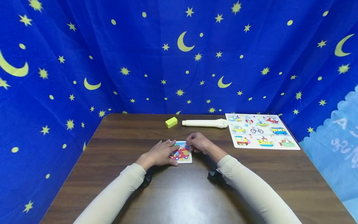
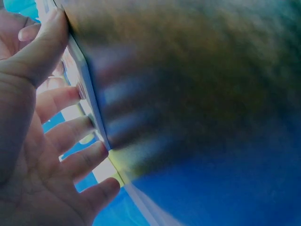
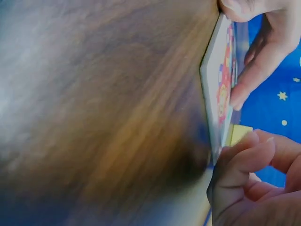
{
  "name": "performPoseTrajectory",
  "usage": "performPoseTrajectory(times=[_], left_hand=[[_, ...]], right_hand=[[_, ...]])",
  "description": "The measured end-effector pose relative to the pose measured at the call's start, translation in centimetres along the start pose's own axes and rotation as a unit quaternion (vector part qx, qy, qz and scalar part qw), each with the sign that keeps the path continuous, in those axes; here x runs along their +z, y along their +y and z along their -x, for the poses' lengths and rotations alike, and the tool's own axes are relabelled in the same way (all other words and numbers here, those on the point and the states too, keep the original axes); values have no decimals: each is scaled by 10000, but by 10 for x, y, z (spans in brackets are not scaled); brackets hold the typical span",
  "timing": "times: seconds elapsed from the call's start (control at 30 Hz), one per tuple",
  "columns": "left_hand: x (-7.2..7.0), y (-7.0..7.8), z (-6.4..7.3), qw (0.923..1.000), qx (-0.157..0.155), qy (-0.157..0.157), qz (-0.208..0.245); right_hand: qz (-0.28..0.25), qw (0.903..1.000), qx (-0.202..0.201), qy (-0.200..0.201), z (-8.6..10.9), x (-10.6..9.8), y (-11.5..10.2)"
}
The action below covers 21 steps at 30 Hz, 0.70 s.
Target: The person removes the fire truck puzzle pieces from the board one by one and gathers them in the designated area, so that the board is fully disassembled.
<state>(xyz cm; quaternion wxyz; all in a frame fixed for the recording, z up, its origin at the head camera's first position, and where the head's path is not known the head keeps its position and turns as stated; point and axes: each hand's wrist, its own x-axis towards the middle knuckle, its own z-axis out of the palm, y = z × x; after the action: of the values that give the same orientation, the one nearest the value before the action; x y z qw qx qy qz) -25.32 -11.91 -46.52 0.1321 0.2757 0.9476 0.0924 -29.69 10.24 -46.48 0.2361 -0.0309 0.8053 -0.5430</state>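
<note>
A small square picture puzzle (image 1: 182, 155) with a red vehicle on its face lies flat on the table. Across its left side rests my left hand (image 1: 160, 154), fingers fairly straight, the thumb near the lower left corner. In the left wrist view, the left fingers (image 2: 70, 134) and thumb lie along the puzzle's pale edge. At the upper right corner, my right hand (image 1: 199, 143) has its fingers curled and pinches at the edge. The right wrist view shows these right fingers (image 3: 244, 165) against the puzzle; whether a loose piece is between them is hidden.
Behind the hands, a yellow block (image 1: 171, 122) and a white microphone-shaped object (image 1: 205, 123) lie on the wooden table (image 1: 179, 193). To the right is a white board with vehicle pictures (image 1: 253, 146). A blue star-patterned curtain (image 1: 156, 56) stands behind the table.
</note>
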Motion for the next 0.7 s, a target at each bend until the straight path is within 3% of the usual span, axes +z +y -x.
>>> performPoseTrajectory(times=[0.3, 0.7], left_hand=[[-1, 0, 1, 10000, -55, -26, -6], [-2, 0, 1, 10000, -66, -33, 43]], right_hand=[[-249, 9995, 117, 158, 2, 2, 2], [-311, 9987, -126, 376, -6, 8, 0]])
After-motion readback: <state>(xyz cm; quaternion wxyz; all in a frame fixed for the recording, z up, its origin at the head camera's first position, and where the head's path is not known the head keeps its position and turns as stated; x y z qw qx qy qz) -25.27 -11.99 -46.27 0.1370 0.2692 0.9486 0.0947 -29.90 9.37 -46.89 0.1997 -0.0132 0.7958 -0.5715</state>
